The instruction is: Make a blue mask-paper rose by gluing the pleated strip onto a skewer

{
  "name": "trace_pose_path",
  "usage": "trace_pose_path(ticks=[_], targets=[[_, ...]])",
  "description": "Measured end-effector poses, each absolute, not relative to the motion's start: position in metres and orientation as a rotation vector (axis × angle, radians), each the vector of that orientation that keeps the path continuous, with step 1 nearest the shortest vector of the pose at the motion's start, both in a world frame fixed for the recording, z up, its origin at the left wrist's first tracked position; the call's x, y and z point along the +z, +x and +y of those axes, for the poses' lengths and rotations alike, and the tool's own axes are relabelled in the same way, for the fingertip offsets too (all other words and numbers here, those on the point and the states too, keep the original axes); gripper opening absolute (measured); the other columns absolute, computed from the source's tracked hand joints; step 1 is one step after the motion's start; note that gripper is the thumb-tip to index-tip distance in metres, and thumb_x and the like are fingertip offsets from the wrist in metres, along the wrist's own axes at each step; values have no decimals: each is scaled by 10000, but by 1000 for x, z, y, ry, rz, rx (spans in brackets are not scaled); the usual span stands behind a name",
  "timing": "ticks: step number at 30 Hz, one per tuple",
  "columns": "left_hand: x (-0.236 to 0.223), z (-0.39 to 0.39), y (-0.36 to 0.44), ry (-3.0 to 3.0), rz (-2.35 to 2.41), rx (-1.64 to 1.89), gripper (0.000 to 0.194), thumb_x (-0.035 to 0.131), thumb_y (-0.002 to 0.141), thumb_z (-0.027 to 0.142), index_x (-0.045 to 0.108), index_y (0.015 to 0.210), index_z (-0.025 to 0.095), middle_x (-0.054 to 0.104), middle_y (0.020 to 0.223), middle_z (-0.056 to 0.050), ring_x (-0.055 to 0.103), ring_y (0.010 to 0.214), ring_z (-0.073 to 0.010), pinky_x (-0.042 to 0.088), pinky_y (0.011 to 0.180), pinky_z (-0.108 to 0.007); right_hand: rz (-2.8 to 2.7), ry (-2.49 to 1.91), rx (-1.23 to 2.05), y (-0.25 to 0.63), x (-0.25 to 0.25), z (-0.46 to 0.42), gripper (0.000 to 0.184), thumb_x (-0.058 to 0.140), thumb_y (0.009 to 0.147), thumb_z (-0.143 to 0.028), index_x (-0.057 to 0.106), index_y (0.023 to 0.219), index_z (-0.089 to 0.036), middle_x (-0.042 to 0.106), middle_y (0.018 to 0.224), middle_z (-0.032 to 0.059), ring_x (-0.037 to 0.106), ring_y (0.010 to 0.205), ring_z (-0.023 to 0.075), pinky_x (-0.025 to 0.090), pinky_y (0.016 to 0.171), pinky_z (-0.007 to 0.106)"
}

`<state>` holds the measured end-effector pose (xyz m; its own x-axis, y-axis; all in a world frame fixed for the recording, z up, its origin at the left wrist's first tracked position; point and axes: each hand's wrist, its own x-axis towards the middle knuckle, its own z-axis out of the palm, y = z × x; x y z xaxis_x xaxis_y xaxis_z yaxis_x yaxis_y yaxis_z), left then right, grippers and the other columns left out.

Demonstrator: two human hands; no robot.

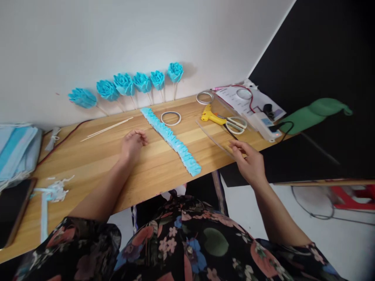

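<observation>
My left hand rests on the wooden table with its fingers loosely curled, holding nothing, just left of a long pleated blue strip that runs diagonally to the table's front edge. My right hand lies at the table's right front edge, fingers stretched flat onto the near end of a clear plastic ruler. Several blue paper roses on sticks lean against the white wall behind.
A tape ring, a second ring, a yellow glue gun, scissors and thin wooden sticks lie on the table. Blue face masks are stacked left, with a phone and scraps.
</observation>
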<state>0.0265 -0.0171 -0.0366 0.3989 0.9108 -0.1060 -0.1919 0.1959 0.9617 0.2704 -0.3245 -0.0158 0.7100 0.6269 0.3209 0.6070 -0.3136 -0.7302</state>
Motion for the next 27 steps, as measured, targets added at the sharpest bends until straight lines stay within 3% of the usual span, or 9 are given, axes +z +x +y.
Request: trace_pose_path(ticks=[4,15,24,27], targets=[[-35,-19,26,1115,812,931,41,540,635,131,569,638,160,533,566,16,545,509,-109,396,447,-188,-1031,-2194,-51,282,-19,-335,282,549,937,-359,731,1086,-202,773,1027,106,723,871,251,574,798,403],[-31,-23,27,1141,828,897,55,535,566,166,543,620,177,427,506,52,471,445,-93,305,383,-167,-1277,-2230,-127,294,-16,-318,267,534,951,-280,703,1140,-194,751,1054,110,703,1018,278,545,925,434],[-23,-27,26,1128,866,847,70,588,563,178,564,629,177,425,490,53,463,442,-95,288,378,-175,-1419,-2369,-56,299,-29,-315,320,564,971,-332,694,1223,-183,743,1093,107,681,1030,289,537,906,411],[-24,-28,26,1144,871,851,72,604,579,189,575,643,175,434,500,51,458,446,-92,284,382,-175,-1486,-2400,-99,290,-32,-302,338,530,977,-272,688,1260,-177,735,1071,117,670,1050,292,526,905,396]])
